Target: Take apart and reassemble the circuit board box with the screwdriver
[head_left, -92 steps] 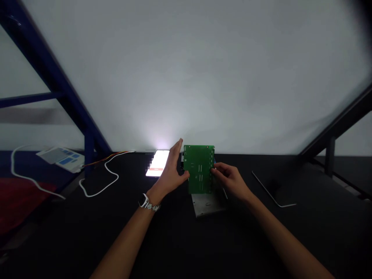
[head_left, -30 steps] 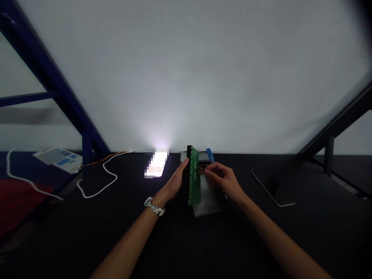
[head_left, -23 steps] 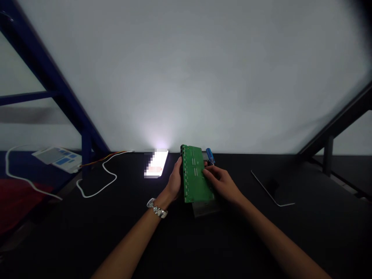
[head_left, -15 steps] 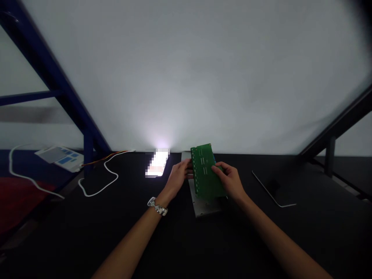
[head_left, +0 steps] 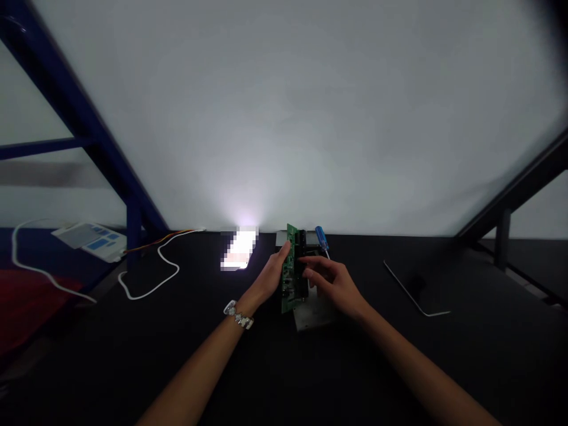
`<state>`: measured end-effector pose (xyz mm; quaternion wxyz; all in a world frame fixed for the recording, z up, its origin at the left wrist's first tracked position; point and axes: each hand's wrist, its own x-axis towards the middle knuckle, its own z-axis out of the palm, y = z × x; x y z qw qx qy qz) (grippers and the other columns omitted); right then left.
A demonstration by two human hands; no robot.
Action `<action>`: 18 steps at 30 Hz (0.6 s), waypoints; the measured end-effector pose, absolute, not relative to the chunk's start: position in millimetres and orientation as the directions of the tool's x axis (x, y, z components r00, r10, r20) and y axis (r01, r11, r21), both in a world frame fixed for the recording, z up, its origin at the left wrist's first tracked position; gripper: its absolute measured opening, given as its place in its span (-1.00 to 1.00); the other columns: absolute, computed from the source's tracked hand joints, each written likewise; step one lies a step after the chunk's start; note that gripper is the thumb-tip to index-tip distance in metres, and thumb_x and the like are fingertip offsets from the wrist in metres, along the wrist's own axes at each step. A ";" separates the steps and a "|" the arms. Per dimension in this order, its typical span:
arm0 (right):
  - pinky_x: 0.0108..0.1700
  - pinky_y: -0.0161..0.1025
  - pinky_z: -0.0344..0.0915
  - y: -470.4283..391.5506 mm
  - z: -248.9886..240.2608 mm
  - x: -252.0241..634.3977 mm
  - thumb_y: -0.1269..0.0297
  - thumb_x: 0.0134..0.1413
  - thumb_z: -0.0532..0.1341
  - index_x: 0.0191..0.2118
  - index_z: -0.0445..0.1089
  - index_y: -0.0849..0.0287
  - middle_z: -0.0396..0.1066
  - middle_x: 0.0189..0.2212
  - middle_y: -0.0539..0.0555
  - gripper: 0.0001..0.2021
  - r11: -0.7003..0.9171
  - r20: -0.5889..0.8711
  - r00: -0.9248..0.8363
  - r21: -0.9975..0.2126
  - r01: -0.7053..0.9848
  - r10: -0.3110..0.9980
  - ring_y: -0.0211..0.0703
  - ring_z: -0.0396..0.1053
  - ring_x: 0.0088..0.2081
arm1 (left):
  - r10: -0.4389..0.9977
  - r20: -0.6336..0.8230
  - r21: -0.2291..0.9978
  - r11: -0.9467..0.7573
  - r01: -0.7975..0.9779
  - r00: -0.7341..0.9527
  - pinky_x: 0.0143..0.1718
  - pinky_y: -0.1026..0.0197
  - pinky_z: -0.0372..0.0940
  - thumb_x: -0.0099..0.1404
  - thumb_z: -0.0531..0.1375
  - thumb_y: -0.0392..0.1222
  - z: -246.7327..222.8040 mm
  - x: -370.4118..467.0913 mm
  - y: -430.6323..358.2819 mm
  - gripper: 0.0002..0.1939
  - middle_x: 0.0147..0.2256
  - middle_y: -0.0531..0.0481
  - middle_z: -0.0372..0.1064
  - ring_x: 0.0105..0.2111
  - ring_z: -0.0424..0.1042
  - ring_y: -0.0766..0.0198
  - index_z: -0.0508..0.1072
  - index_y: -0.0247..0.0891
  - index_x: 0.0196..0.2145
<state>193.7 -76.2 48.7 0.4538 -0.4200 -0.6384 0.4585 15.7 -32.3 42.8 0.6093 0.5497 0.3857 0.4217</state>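
Observation:
A green circuit board (head_left: 288, 278) stands tilted on edge in my left hand (head_left: 268, 278). The thumb lies on its face and the other fingers are hidden behind it. Black components (head_left: 302, 272) line the board's right side. Right beside them is my right hand (head_left: 335, 284), thumb and index finger a little apart, the fingertips at or against the black parts; contact is hard to tell. Under the board and hands lies a grey metal plate (head_left: 315, 316), partly covered. Behind my right hand rests a screwdriver (head_left: 322, 238) with a blue handle.
A glowing, pixelated screen (head_left: 239, 248) is left of my hands. Farther left are a white cable (head_left: 171, 278) and a white-and-blue sheet (head_left: 95, 239). A bent metal rod (head_left: 408, 293) lies on the black table (head_left: 275, 373) to the right. The pale wall (head_left: 310, 118) rises behind.
The board has turned from showing its flat green back to nearly edge-on, with its components facing right. My right hand has let go of its edge. The blue screwdriver has come into view.

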 end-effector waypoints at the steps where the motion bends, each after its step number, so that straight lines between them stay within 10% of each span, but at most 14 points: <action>1: -0.41 -0.30 0.27 -74.0 45.9 195.1 0.07 0.12 0.25 -0.05 0.45 0.14 0.44 -0.31 0.06 -0.66 0.244 0.216 -0.197 -0.960 0.134 0.956 -0.22 0.34 -0.38 | 0.939 -0.004 0.992 0.046 -0.115 0.345 -0.33 0.20 0.27 0.32 -0.01 0.29 40.5 16.0 -31.7 -0.40 -0.53 0.05 0.40 -0.51 0.32 0.29 0.53 -0.31 -0.24; 18: -0.32 -0.22 0.35 -64.6 37.3 208.6 0.08 0.12 0.23 -0.16 0.46 0.22 0.52 -0.38 0.10 -0.69 0.227 0.213 -0.079 -0.904 0.363 0.974 -0.12 0.45 -0.36 | 0.918 -0.006 0.953 0.125 -0.275 0.397 -0.32 0.19 0.30 0.31 0.04 0.30 44.6 22.6 -41.7 -0.40 -0.39 -0.03 0.49 -0.38 0.45 0.21 0.50 -0.32 -0.11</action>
